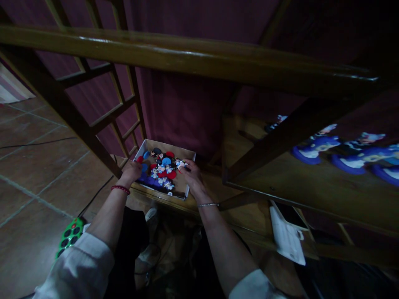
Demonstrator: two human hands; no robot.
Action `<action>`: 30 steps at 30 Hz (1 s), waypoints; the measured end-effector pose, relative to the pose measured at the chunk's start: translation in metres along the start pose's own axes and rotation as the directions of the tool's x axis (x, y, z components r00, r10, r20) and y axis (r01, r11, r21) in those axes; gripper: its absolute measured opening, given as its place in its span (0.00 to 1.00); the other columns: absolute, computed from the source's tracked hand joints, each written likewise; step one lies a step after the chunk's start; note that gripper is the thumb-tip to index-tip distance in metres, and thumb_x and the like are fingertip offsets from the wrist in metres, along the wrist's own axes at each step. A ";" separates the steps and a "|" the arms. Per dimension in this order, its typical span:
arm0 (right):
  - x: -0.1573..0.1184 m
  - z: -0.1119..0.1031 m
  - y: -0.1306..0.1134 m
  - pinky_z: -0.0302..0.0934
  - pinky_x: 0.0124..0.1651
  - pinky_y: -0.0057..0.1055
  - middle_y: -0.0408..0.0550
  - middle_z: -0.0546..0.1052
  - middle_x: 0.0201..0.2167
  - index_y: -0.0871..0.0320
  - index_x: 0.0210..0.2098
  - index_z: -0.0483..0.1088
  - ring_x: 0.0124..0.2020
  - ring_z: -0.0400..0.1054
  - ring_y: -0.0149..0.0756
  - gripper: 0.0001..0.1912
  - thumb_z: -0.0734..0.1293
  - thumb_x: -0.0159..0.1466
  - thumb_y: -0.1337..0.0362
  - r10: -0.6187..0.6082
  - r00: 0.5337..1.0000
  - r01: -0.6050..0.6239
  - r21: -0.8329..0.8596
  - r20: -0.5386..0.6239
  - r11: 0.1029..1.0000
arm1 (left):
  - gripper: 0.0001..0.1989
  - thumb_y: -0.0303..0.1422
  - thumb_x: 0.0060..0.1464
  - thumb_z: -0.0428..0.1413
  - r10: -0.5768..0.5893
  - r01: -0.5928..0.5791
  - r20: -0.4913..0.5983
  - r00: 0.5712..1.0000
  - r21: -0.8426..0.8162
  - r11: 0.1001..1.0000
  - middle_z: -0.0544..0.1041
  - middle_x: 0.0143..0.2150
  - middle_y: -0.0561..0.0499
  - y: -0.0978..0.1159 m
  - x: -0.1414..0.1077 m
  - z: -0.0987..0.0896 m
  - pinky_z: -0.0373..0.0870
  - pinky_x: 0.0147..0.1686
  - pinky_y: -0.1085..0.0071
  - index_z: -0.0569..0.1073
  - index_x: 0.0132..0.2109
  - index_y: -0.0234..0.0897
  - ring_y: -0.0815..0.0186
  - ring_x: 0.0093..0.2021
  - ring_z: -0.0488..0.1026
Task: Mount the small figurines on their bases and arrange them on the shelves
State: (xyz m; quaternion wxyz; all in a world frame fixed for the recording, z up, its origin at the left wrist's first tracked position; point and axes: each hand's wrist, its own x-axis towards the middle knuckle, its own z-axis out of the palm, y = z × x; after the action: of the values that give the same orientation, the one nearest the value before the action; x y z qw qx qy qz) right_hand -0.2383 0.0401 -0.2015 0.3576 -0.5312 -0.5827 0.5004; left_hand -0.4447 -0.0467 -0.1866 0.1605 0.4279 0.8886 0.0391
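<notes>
Remotely, I pinch a small blue-and-white, plastic-looking figurine in my right hand, inside a shallow cardboard box; my left hand curls by its left wall, hold unclear. Likely light, stiff, fragile-limbed: grip the body.

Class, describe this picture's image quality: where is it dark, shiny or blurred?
Head view: dim overall, near black at upper right; glare streaks the wooden rail; the purple-based figures at right are smeared; the box looks sharper, but the toys inside lack fine detail.
</notes>
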 end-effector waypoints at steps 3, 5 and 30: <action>-0.002 0.000 -0.002 0.62 0.42 0.31 0.46 0.75 0.36 0.56 0.37 0.69 0.41 0.68 0.37 0.15 0.64 0.49 0.65 -0.013 1.000 0.012 0.023 0.020 1.000 | 0.14 0.29 0.49 0.48 -0.022 0.021 0.009 1.000 0.094 0.995 0.74 0.44 0.40 0.002 -0.006 0.003 0.66 0.41 0.67 0.73 0.42 0.34 0.56 0.46 0.70; -0.002 -0.001 -0.001 0.61 0.42 0.31 0.46 0.75 0.36 0.56 0.37 0.69 0.42 0.67 0.37 0.15 0.64 0.49 0.65 -0.024 0.999 0.023 0.036 0.034 0.999 | 0.16 0.32 0.49 0.49 -0.042 0.038 0.016 0.999 0.156 0.987 0.73 0.46 0.37 0.006 -0.011 0.004 0.66 0.42 0.63 0.72 0.44 0.32 0.53 0.47 0.69; -0.001 0.005 0.003 0.61 0.43 0.33 0.45 0.75 0.35 0.56 0.36 0.70 0.41 0.67 0.37 0.14 0.65 0.48 0.66 -0.064 0.998 0.062 0.104 0.021 0.993 | 0.18 0.40 0.49 0.49 -0.127 0.110 -0.159 0.979 -0.106 0.988 0.74 0.41 0.34 0.028 -0.020 -0.003 0.66 0.38 0.59 0.71 0.43 0.33 0.48 0.44 0.71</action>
State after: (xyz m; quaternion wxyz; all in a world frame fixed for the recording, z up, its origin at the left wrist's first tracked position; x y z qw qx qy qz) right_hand -0.2423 0.0376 -0.2053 0.3929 -0.4872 -0.5770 0.5247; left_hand -0.4134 -0.0444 -0.1728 0.1086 0.3612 0.9198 0.1079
